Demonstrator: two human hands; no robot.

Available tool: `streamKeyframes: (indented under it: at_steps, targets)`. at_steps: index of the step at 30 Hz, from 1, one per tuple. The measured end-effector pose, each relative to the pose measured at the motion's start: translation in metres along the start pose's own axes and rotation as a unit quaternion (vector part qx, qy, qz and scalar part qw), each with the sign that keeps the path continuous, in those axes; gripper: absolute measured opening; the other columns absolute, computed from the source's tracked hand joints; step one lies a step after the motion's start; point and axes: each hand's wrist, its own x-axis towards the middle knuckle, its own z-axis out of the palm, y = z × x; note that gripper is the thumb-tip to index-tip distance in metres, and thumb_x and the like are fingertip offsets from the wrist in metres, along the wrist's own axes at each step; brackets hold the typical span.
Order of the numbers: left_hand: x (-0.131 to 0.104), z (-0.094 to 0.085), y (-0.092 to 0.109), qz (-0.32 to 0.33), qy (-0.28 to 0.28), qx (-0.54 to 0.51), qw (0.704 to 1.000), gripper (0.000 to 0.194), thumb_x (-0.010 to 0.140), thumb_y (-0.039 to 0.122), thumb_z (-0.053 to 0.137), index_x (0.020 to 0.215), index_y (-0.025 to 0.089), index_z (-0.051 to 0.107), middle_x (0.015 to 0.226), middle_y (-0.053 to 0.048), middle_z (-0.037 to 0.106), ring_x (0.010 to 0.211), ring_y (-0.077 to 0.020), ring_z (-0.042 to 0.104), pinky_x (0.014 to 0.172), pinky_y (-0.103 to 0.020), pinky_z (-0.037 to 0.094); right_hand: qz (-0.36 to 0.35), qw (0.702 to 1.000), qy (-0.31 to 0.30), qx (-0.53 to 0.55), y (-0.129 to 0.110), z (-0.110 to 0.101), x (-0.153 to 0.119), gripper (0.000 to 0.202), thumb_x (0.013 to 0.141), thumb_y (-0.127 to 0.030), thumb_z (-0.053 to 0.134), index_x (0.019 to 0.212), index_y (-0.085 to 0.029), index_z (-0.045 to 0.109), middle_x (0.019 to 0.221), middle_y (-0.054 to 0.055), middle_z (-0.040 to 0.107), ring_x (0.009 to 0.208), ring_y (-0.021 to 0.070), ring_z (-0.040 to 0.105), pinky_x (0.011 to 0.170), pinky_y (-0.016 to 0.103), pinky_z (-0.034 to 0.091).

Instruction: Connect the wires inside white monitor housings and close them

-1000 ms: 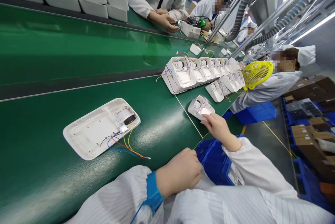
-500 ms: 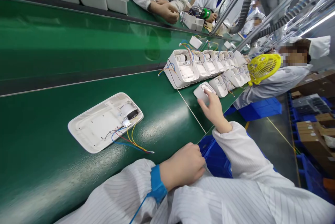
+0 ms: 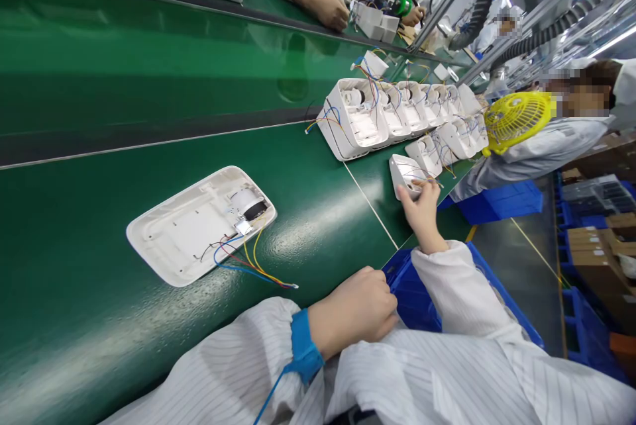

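My right hand has its thumb and fingers closed on the near edge of a small white plastic housing. That housing stands tilted on the green bench, its inner side partly showing. Close to my body, my left hand is curled into a fist above the bench edge, with a blue wrist strap and cord at its wrist. Whatever its fingers may hold is hidden. To the left lies a larger white plastic shell with a round motor-like part and coloured wires trailing onto the bench.
Beyond my right hand stand rows of white shells with loose wires, and smaller housings. A yellow fan is at the far right end. Blue bins sit below the bench edge. Co-workers sit across the conveyor.
My right hand has closed on the small white housing, which now tilts up and sits slightly farther right. My left hand stays curled in place. The view has shifted a little.
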Motion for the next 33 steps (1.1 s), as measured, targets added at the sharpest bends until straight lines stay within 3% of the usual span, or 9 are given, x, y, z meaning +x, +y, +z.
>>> streamKeyframes:
  at_steps: [3, 6, 10, 13, 17, 22, 28, 33]
  targets:
    - [0.000, -0.001, 0.000, 0.001, -0.005, -0.002, 1.000, 0.025, 0.093, 0.030, 0.059, 0.077, 0.014, 0.071, 0.081, -0.006, 0.073, 0.087, -0.0225, 0.066, 0.080, -0.036, 0.049, 0.031, 0.999, 0.004, -0.008, 0.000, 0.012, -0.005, 0.066, 0.072, -0.066, 0.074, 0.110, -0.015, 0.055, 0.141, 0.025, 0.034, 0.138, 0.0376, 0.036, 0.112, 0.054, 0.037]
    - [0.000, -0.003, 0.000, -0.001, -0.008, 0.000, 1.000, 0.025, 0.093, 0.031, 0.060, 0.079, 0.015, 0.071, 0.081, -0.005, 0.073, 0.087, -0.0227, 0.066, 0.079, -0.036, 0.049, 0.035, 0.999, 0.015, 0.002, 0.006, 0.010, -0.009, 0.061, 0.069, -0.059, 0.079, 0.106, -0.016, 0.058, 0.136, 0.022, 0.039, 0.138, 0.0371, 0.038, 0.113, 0.053, 0.036]
    - [0.001, -0.004, 0.001, -0.007, -0.033, 0.006, 0.999, 0.025, 0.093, 0.033, 0.061, 0.080, 0.015, 0.072, 0.083, -0.006, 0.074, 0.090, -0.0239, 0.067, 0.080, -0.037, 0.050, -0.044, 0.998, 0.040, 0.014, 0.022, -0.005, -0.004, 0.060, 0.071, -0.054, 0.077, 0.113, -0.017, 0.056, 0.137, 0.020, 0.040, 0.140, 0.0358, 0.038, 0.112, 0.055, 0.037]
    - [0.000, -0.006, 0.001, -0.006, -0.033, 0.006, 0.999, 0.023, 0.092, 0.031, 0.061, 0.080, 0.014, 0.072, 0.083, -0.006, 0.074, 0.090, -0.0240, 0.067, 0.080, -0.037, 0.050, -0.107, 0.990, 0.086, -0.023, 0.040, -0.013, 0.020, 0.061, 0.071, -0.050, 0.075, 0.117, -0.017, 0.052, 0.140, 0.022, 0.040, 0.141, 0.0349, 0.037, 0.116, 0.057, 0.032]
    - [-0.001, -0.006, 0.001, 0.000, -0.016, -0.006, 1.000, 0.025, 0.093, 0.030, 0.060, 0.078, 0.014, 0.070, 0.082, -0.006, 0.073, 0.089, -0.0237, 0.067, 0.080, -0.037, 0.049, -0.089, 0.986, 0.136, -0.032, 0.073, -0.015, 0.068, 0.060, 0.068, -0.051, 0.073, 0.111, -0.017, 0.051, 0.136, 0.022, 0.043, 0.138, 0.0351, 0.040, 0.116, 0.056, 0.032]
    - [-0.001, 0.003, -0.004, 0.019, 0.018, -0.010, 1.000, 0.026, 0.093, 0.031, 0.062, 0.074, 0.014, 0.069, 0.079, -0.006, 0.073, 0.086, -0.0225, 0.067, 0.076, -0.035, 0.048, -0.067, 0.991, 0.104, -0.043, 0.107, -0.006, 0.102, 0.062, 0.069, -0.050, 0.070, 0.117, -0.016, 0.049, 0.139, 0.023, 0.039, 0.139, 0.0362, 0.037, 0.116, 0.057, 0.030]
    - [0.001, 0.012, -0.007, 0.017, 0.034, -0.021, 0.999, 0.028, 0.092, 0.033, 0.064, 0.070, 0.016, 0.066, 0.075, -0.004, 0.071, 0.083, -0.0215, 0.065, 0.071, -0.035, 0.045, -0.058, 0.997, 0.046, -0.035, 0.123, 0.005, 0.103, 0.080, 0.071, -0.040, 0.071, 0.139, -0.012, 0.037, 0.142, 0.023, 0.038, 0.141, 0.0348, 0.035, 0.118, 0.056, 0.029]
    - [0.002, 0.011, -0.006, 0.006, 0.026, -0.027, 0.999, 0.028, 0.092, 0.032, 0.064, 0.069, 0.017, 0.066, 0.075, -0.003, 0.071, 0.083, -0.0203, 0.064, 0.071, -0.034, 0.044, -0.044, 0.996, 0.047, -0.053, 0.123, 0.002, 0.102, 0.088, 0.072, -0.038, 0.069, 0.146, -0.013, 0.029, 0.148, 0.023, 0.032, 0.144, 0.0364, 0.029, 0.120, 0.059, 0.025]
